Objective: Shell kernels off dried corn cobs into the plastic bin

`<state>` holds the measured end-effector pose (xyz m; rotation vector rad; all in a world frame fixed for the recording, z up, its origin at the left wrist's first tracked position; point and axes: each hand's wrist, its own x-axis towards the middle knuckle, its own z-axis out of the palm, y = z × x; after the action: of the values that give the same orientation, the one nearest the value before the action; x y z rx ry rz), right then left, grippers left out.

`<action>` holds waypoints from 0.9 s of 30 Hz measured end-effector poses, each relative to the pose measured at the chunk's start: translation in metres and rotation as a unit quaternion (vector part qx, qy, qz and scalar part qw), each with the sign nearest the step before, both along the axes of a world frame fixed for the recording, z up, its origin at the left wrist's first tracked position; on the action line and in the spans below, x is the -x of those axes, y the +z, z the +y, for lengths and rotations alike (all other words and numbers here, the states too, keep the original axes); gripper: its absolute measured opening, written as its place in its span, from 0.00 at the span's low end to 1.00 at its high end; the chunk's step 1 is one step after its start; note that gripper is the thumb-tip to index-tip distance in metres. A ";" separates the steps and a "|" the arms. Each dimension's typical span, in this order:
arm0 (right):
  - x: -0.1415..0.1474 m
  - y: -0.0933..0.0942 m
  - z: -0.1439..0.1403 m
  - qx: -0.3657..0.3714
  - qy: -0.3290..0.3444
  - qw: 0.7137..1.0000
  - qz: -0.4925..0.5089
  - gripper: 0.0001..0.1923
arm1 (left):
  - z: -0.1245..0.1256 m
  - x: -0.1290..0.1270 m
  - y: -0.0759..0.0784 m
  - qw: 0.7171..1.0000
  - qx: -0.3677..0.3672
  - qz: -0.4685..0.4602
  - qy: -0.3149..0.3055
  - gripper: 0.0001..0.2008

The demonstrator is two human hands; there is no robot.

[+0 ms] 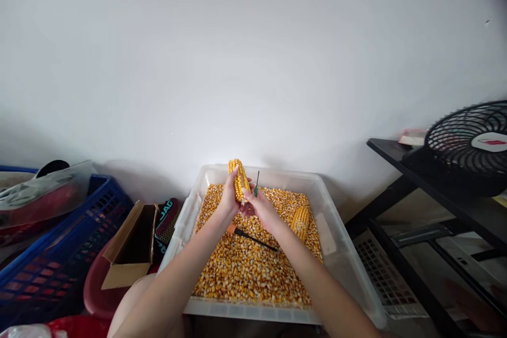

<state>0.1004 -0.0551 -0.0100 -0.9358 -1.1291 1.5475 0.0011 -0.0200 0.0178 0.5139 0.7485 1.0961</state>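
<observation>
A corn cob (239, 179) stands nearly upright above the far edge of a clear plastic bin (344, 253), its upper half still covered in yellow kernels. The left hand (229, 196) wraps around the cob's lower part from the left, fingers closed on it. The right hand (259, 206) sits just beside it on the right, touching the cob's base with its fingertips and gripping a thin green-handled tool (257, 185) that points straight up next to the cob. The two hands are pressed close together over the far middle of the bin.

Under them the bin is filled with loose corn kernels (241, 269). An orange-handled tool with a dark shaft (249, 236) lies across the kernels near the middle, below the wrists. A second corn cob (300, 222) rests on the kernels toward the bin's right edge, partly hidden behind the right forearm.

Left of the bin stands an open cardboard box (132, 248), with a blue plastic crate (59, 253) farther left. To the right is a black shelf frame (428, 190) carrying a black fan (471, 142). A plain white wall rises behind everything.
</observation>
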 end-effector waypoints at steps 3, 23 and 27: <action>-0.001 0.003 -0.001 -0.015 0.013 1.000 0.006 0.20 | 0.001 0.001 -0.001 1.000 -0.016 -0.013 0.006 0.27; 0.003 0.009 -0.009 -0.044 0.054 0.997 0.044 0.17 | 0.004 0.008 0.002 0.990 -0.024 -0.125 0.059 0.19; 0.005 0.008 -0.008 -0.046 0.022 0.998 0.022 0.17 | 0.001 0.007 0.008 0.991 -0.045 -0.117 0.043 0.18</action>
<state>0.0951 -0.0633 -0.0020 -0.8181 -1.1862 1.5301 -0.0059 -0.0188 0.0256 0.4224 0.5207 1.2511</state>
